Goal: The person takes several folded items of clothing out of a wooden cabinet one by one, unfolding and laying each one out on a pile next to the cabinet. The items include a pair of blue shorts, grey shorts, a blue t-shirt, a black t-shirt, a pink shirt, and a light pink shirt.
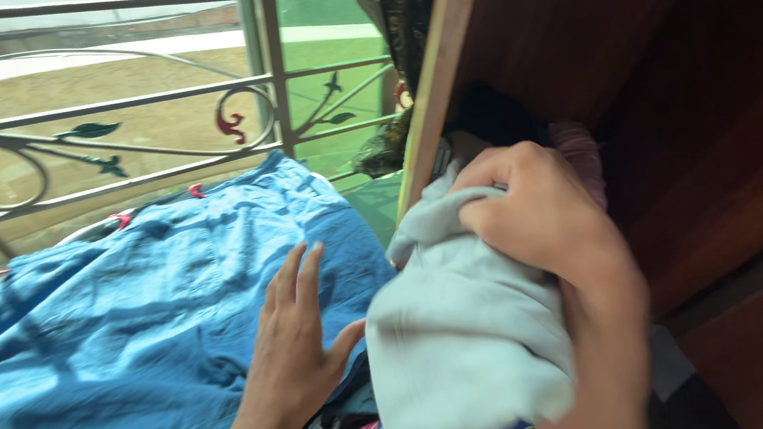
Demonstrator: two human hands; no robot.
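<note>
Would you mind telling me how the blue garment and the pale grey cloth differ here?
The blue garment lies spread out flat, while the grey cloth is bunched up. The left hand rests open on the blue garment; the right hand grips the grey cloth. Both are wrinkled fabric.

Only 1 view is given, from a camera worn on the person's head, looking down and forward from very near over both forearms. It faces a barred window grille [112, 128] at far left and the open wooden cupboard [666, 75] at right. The left hand [296, 344] and right hand [540, 218] fill the near middle, slightly blurred.
</note>
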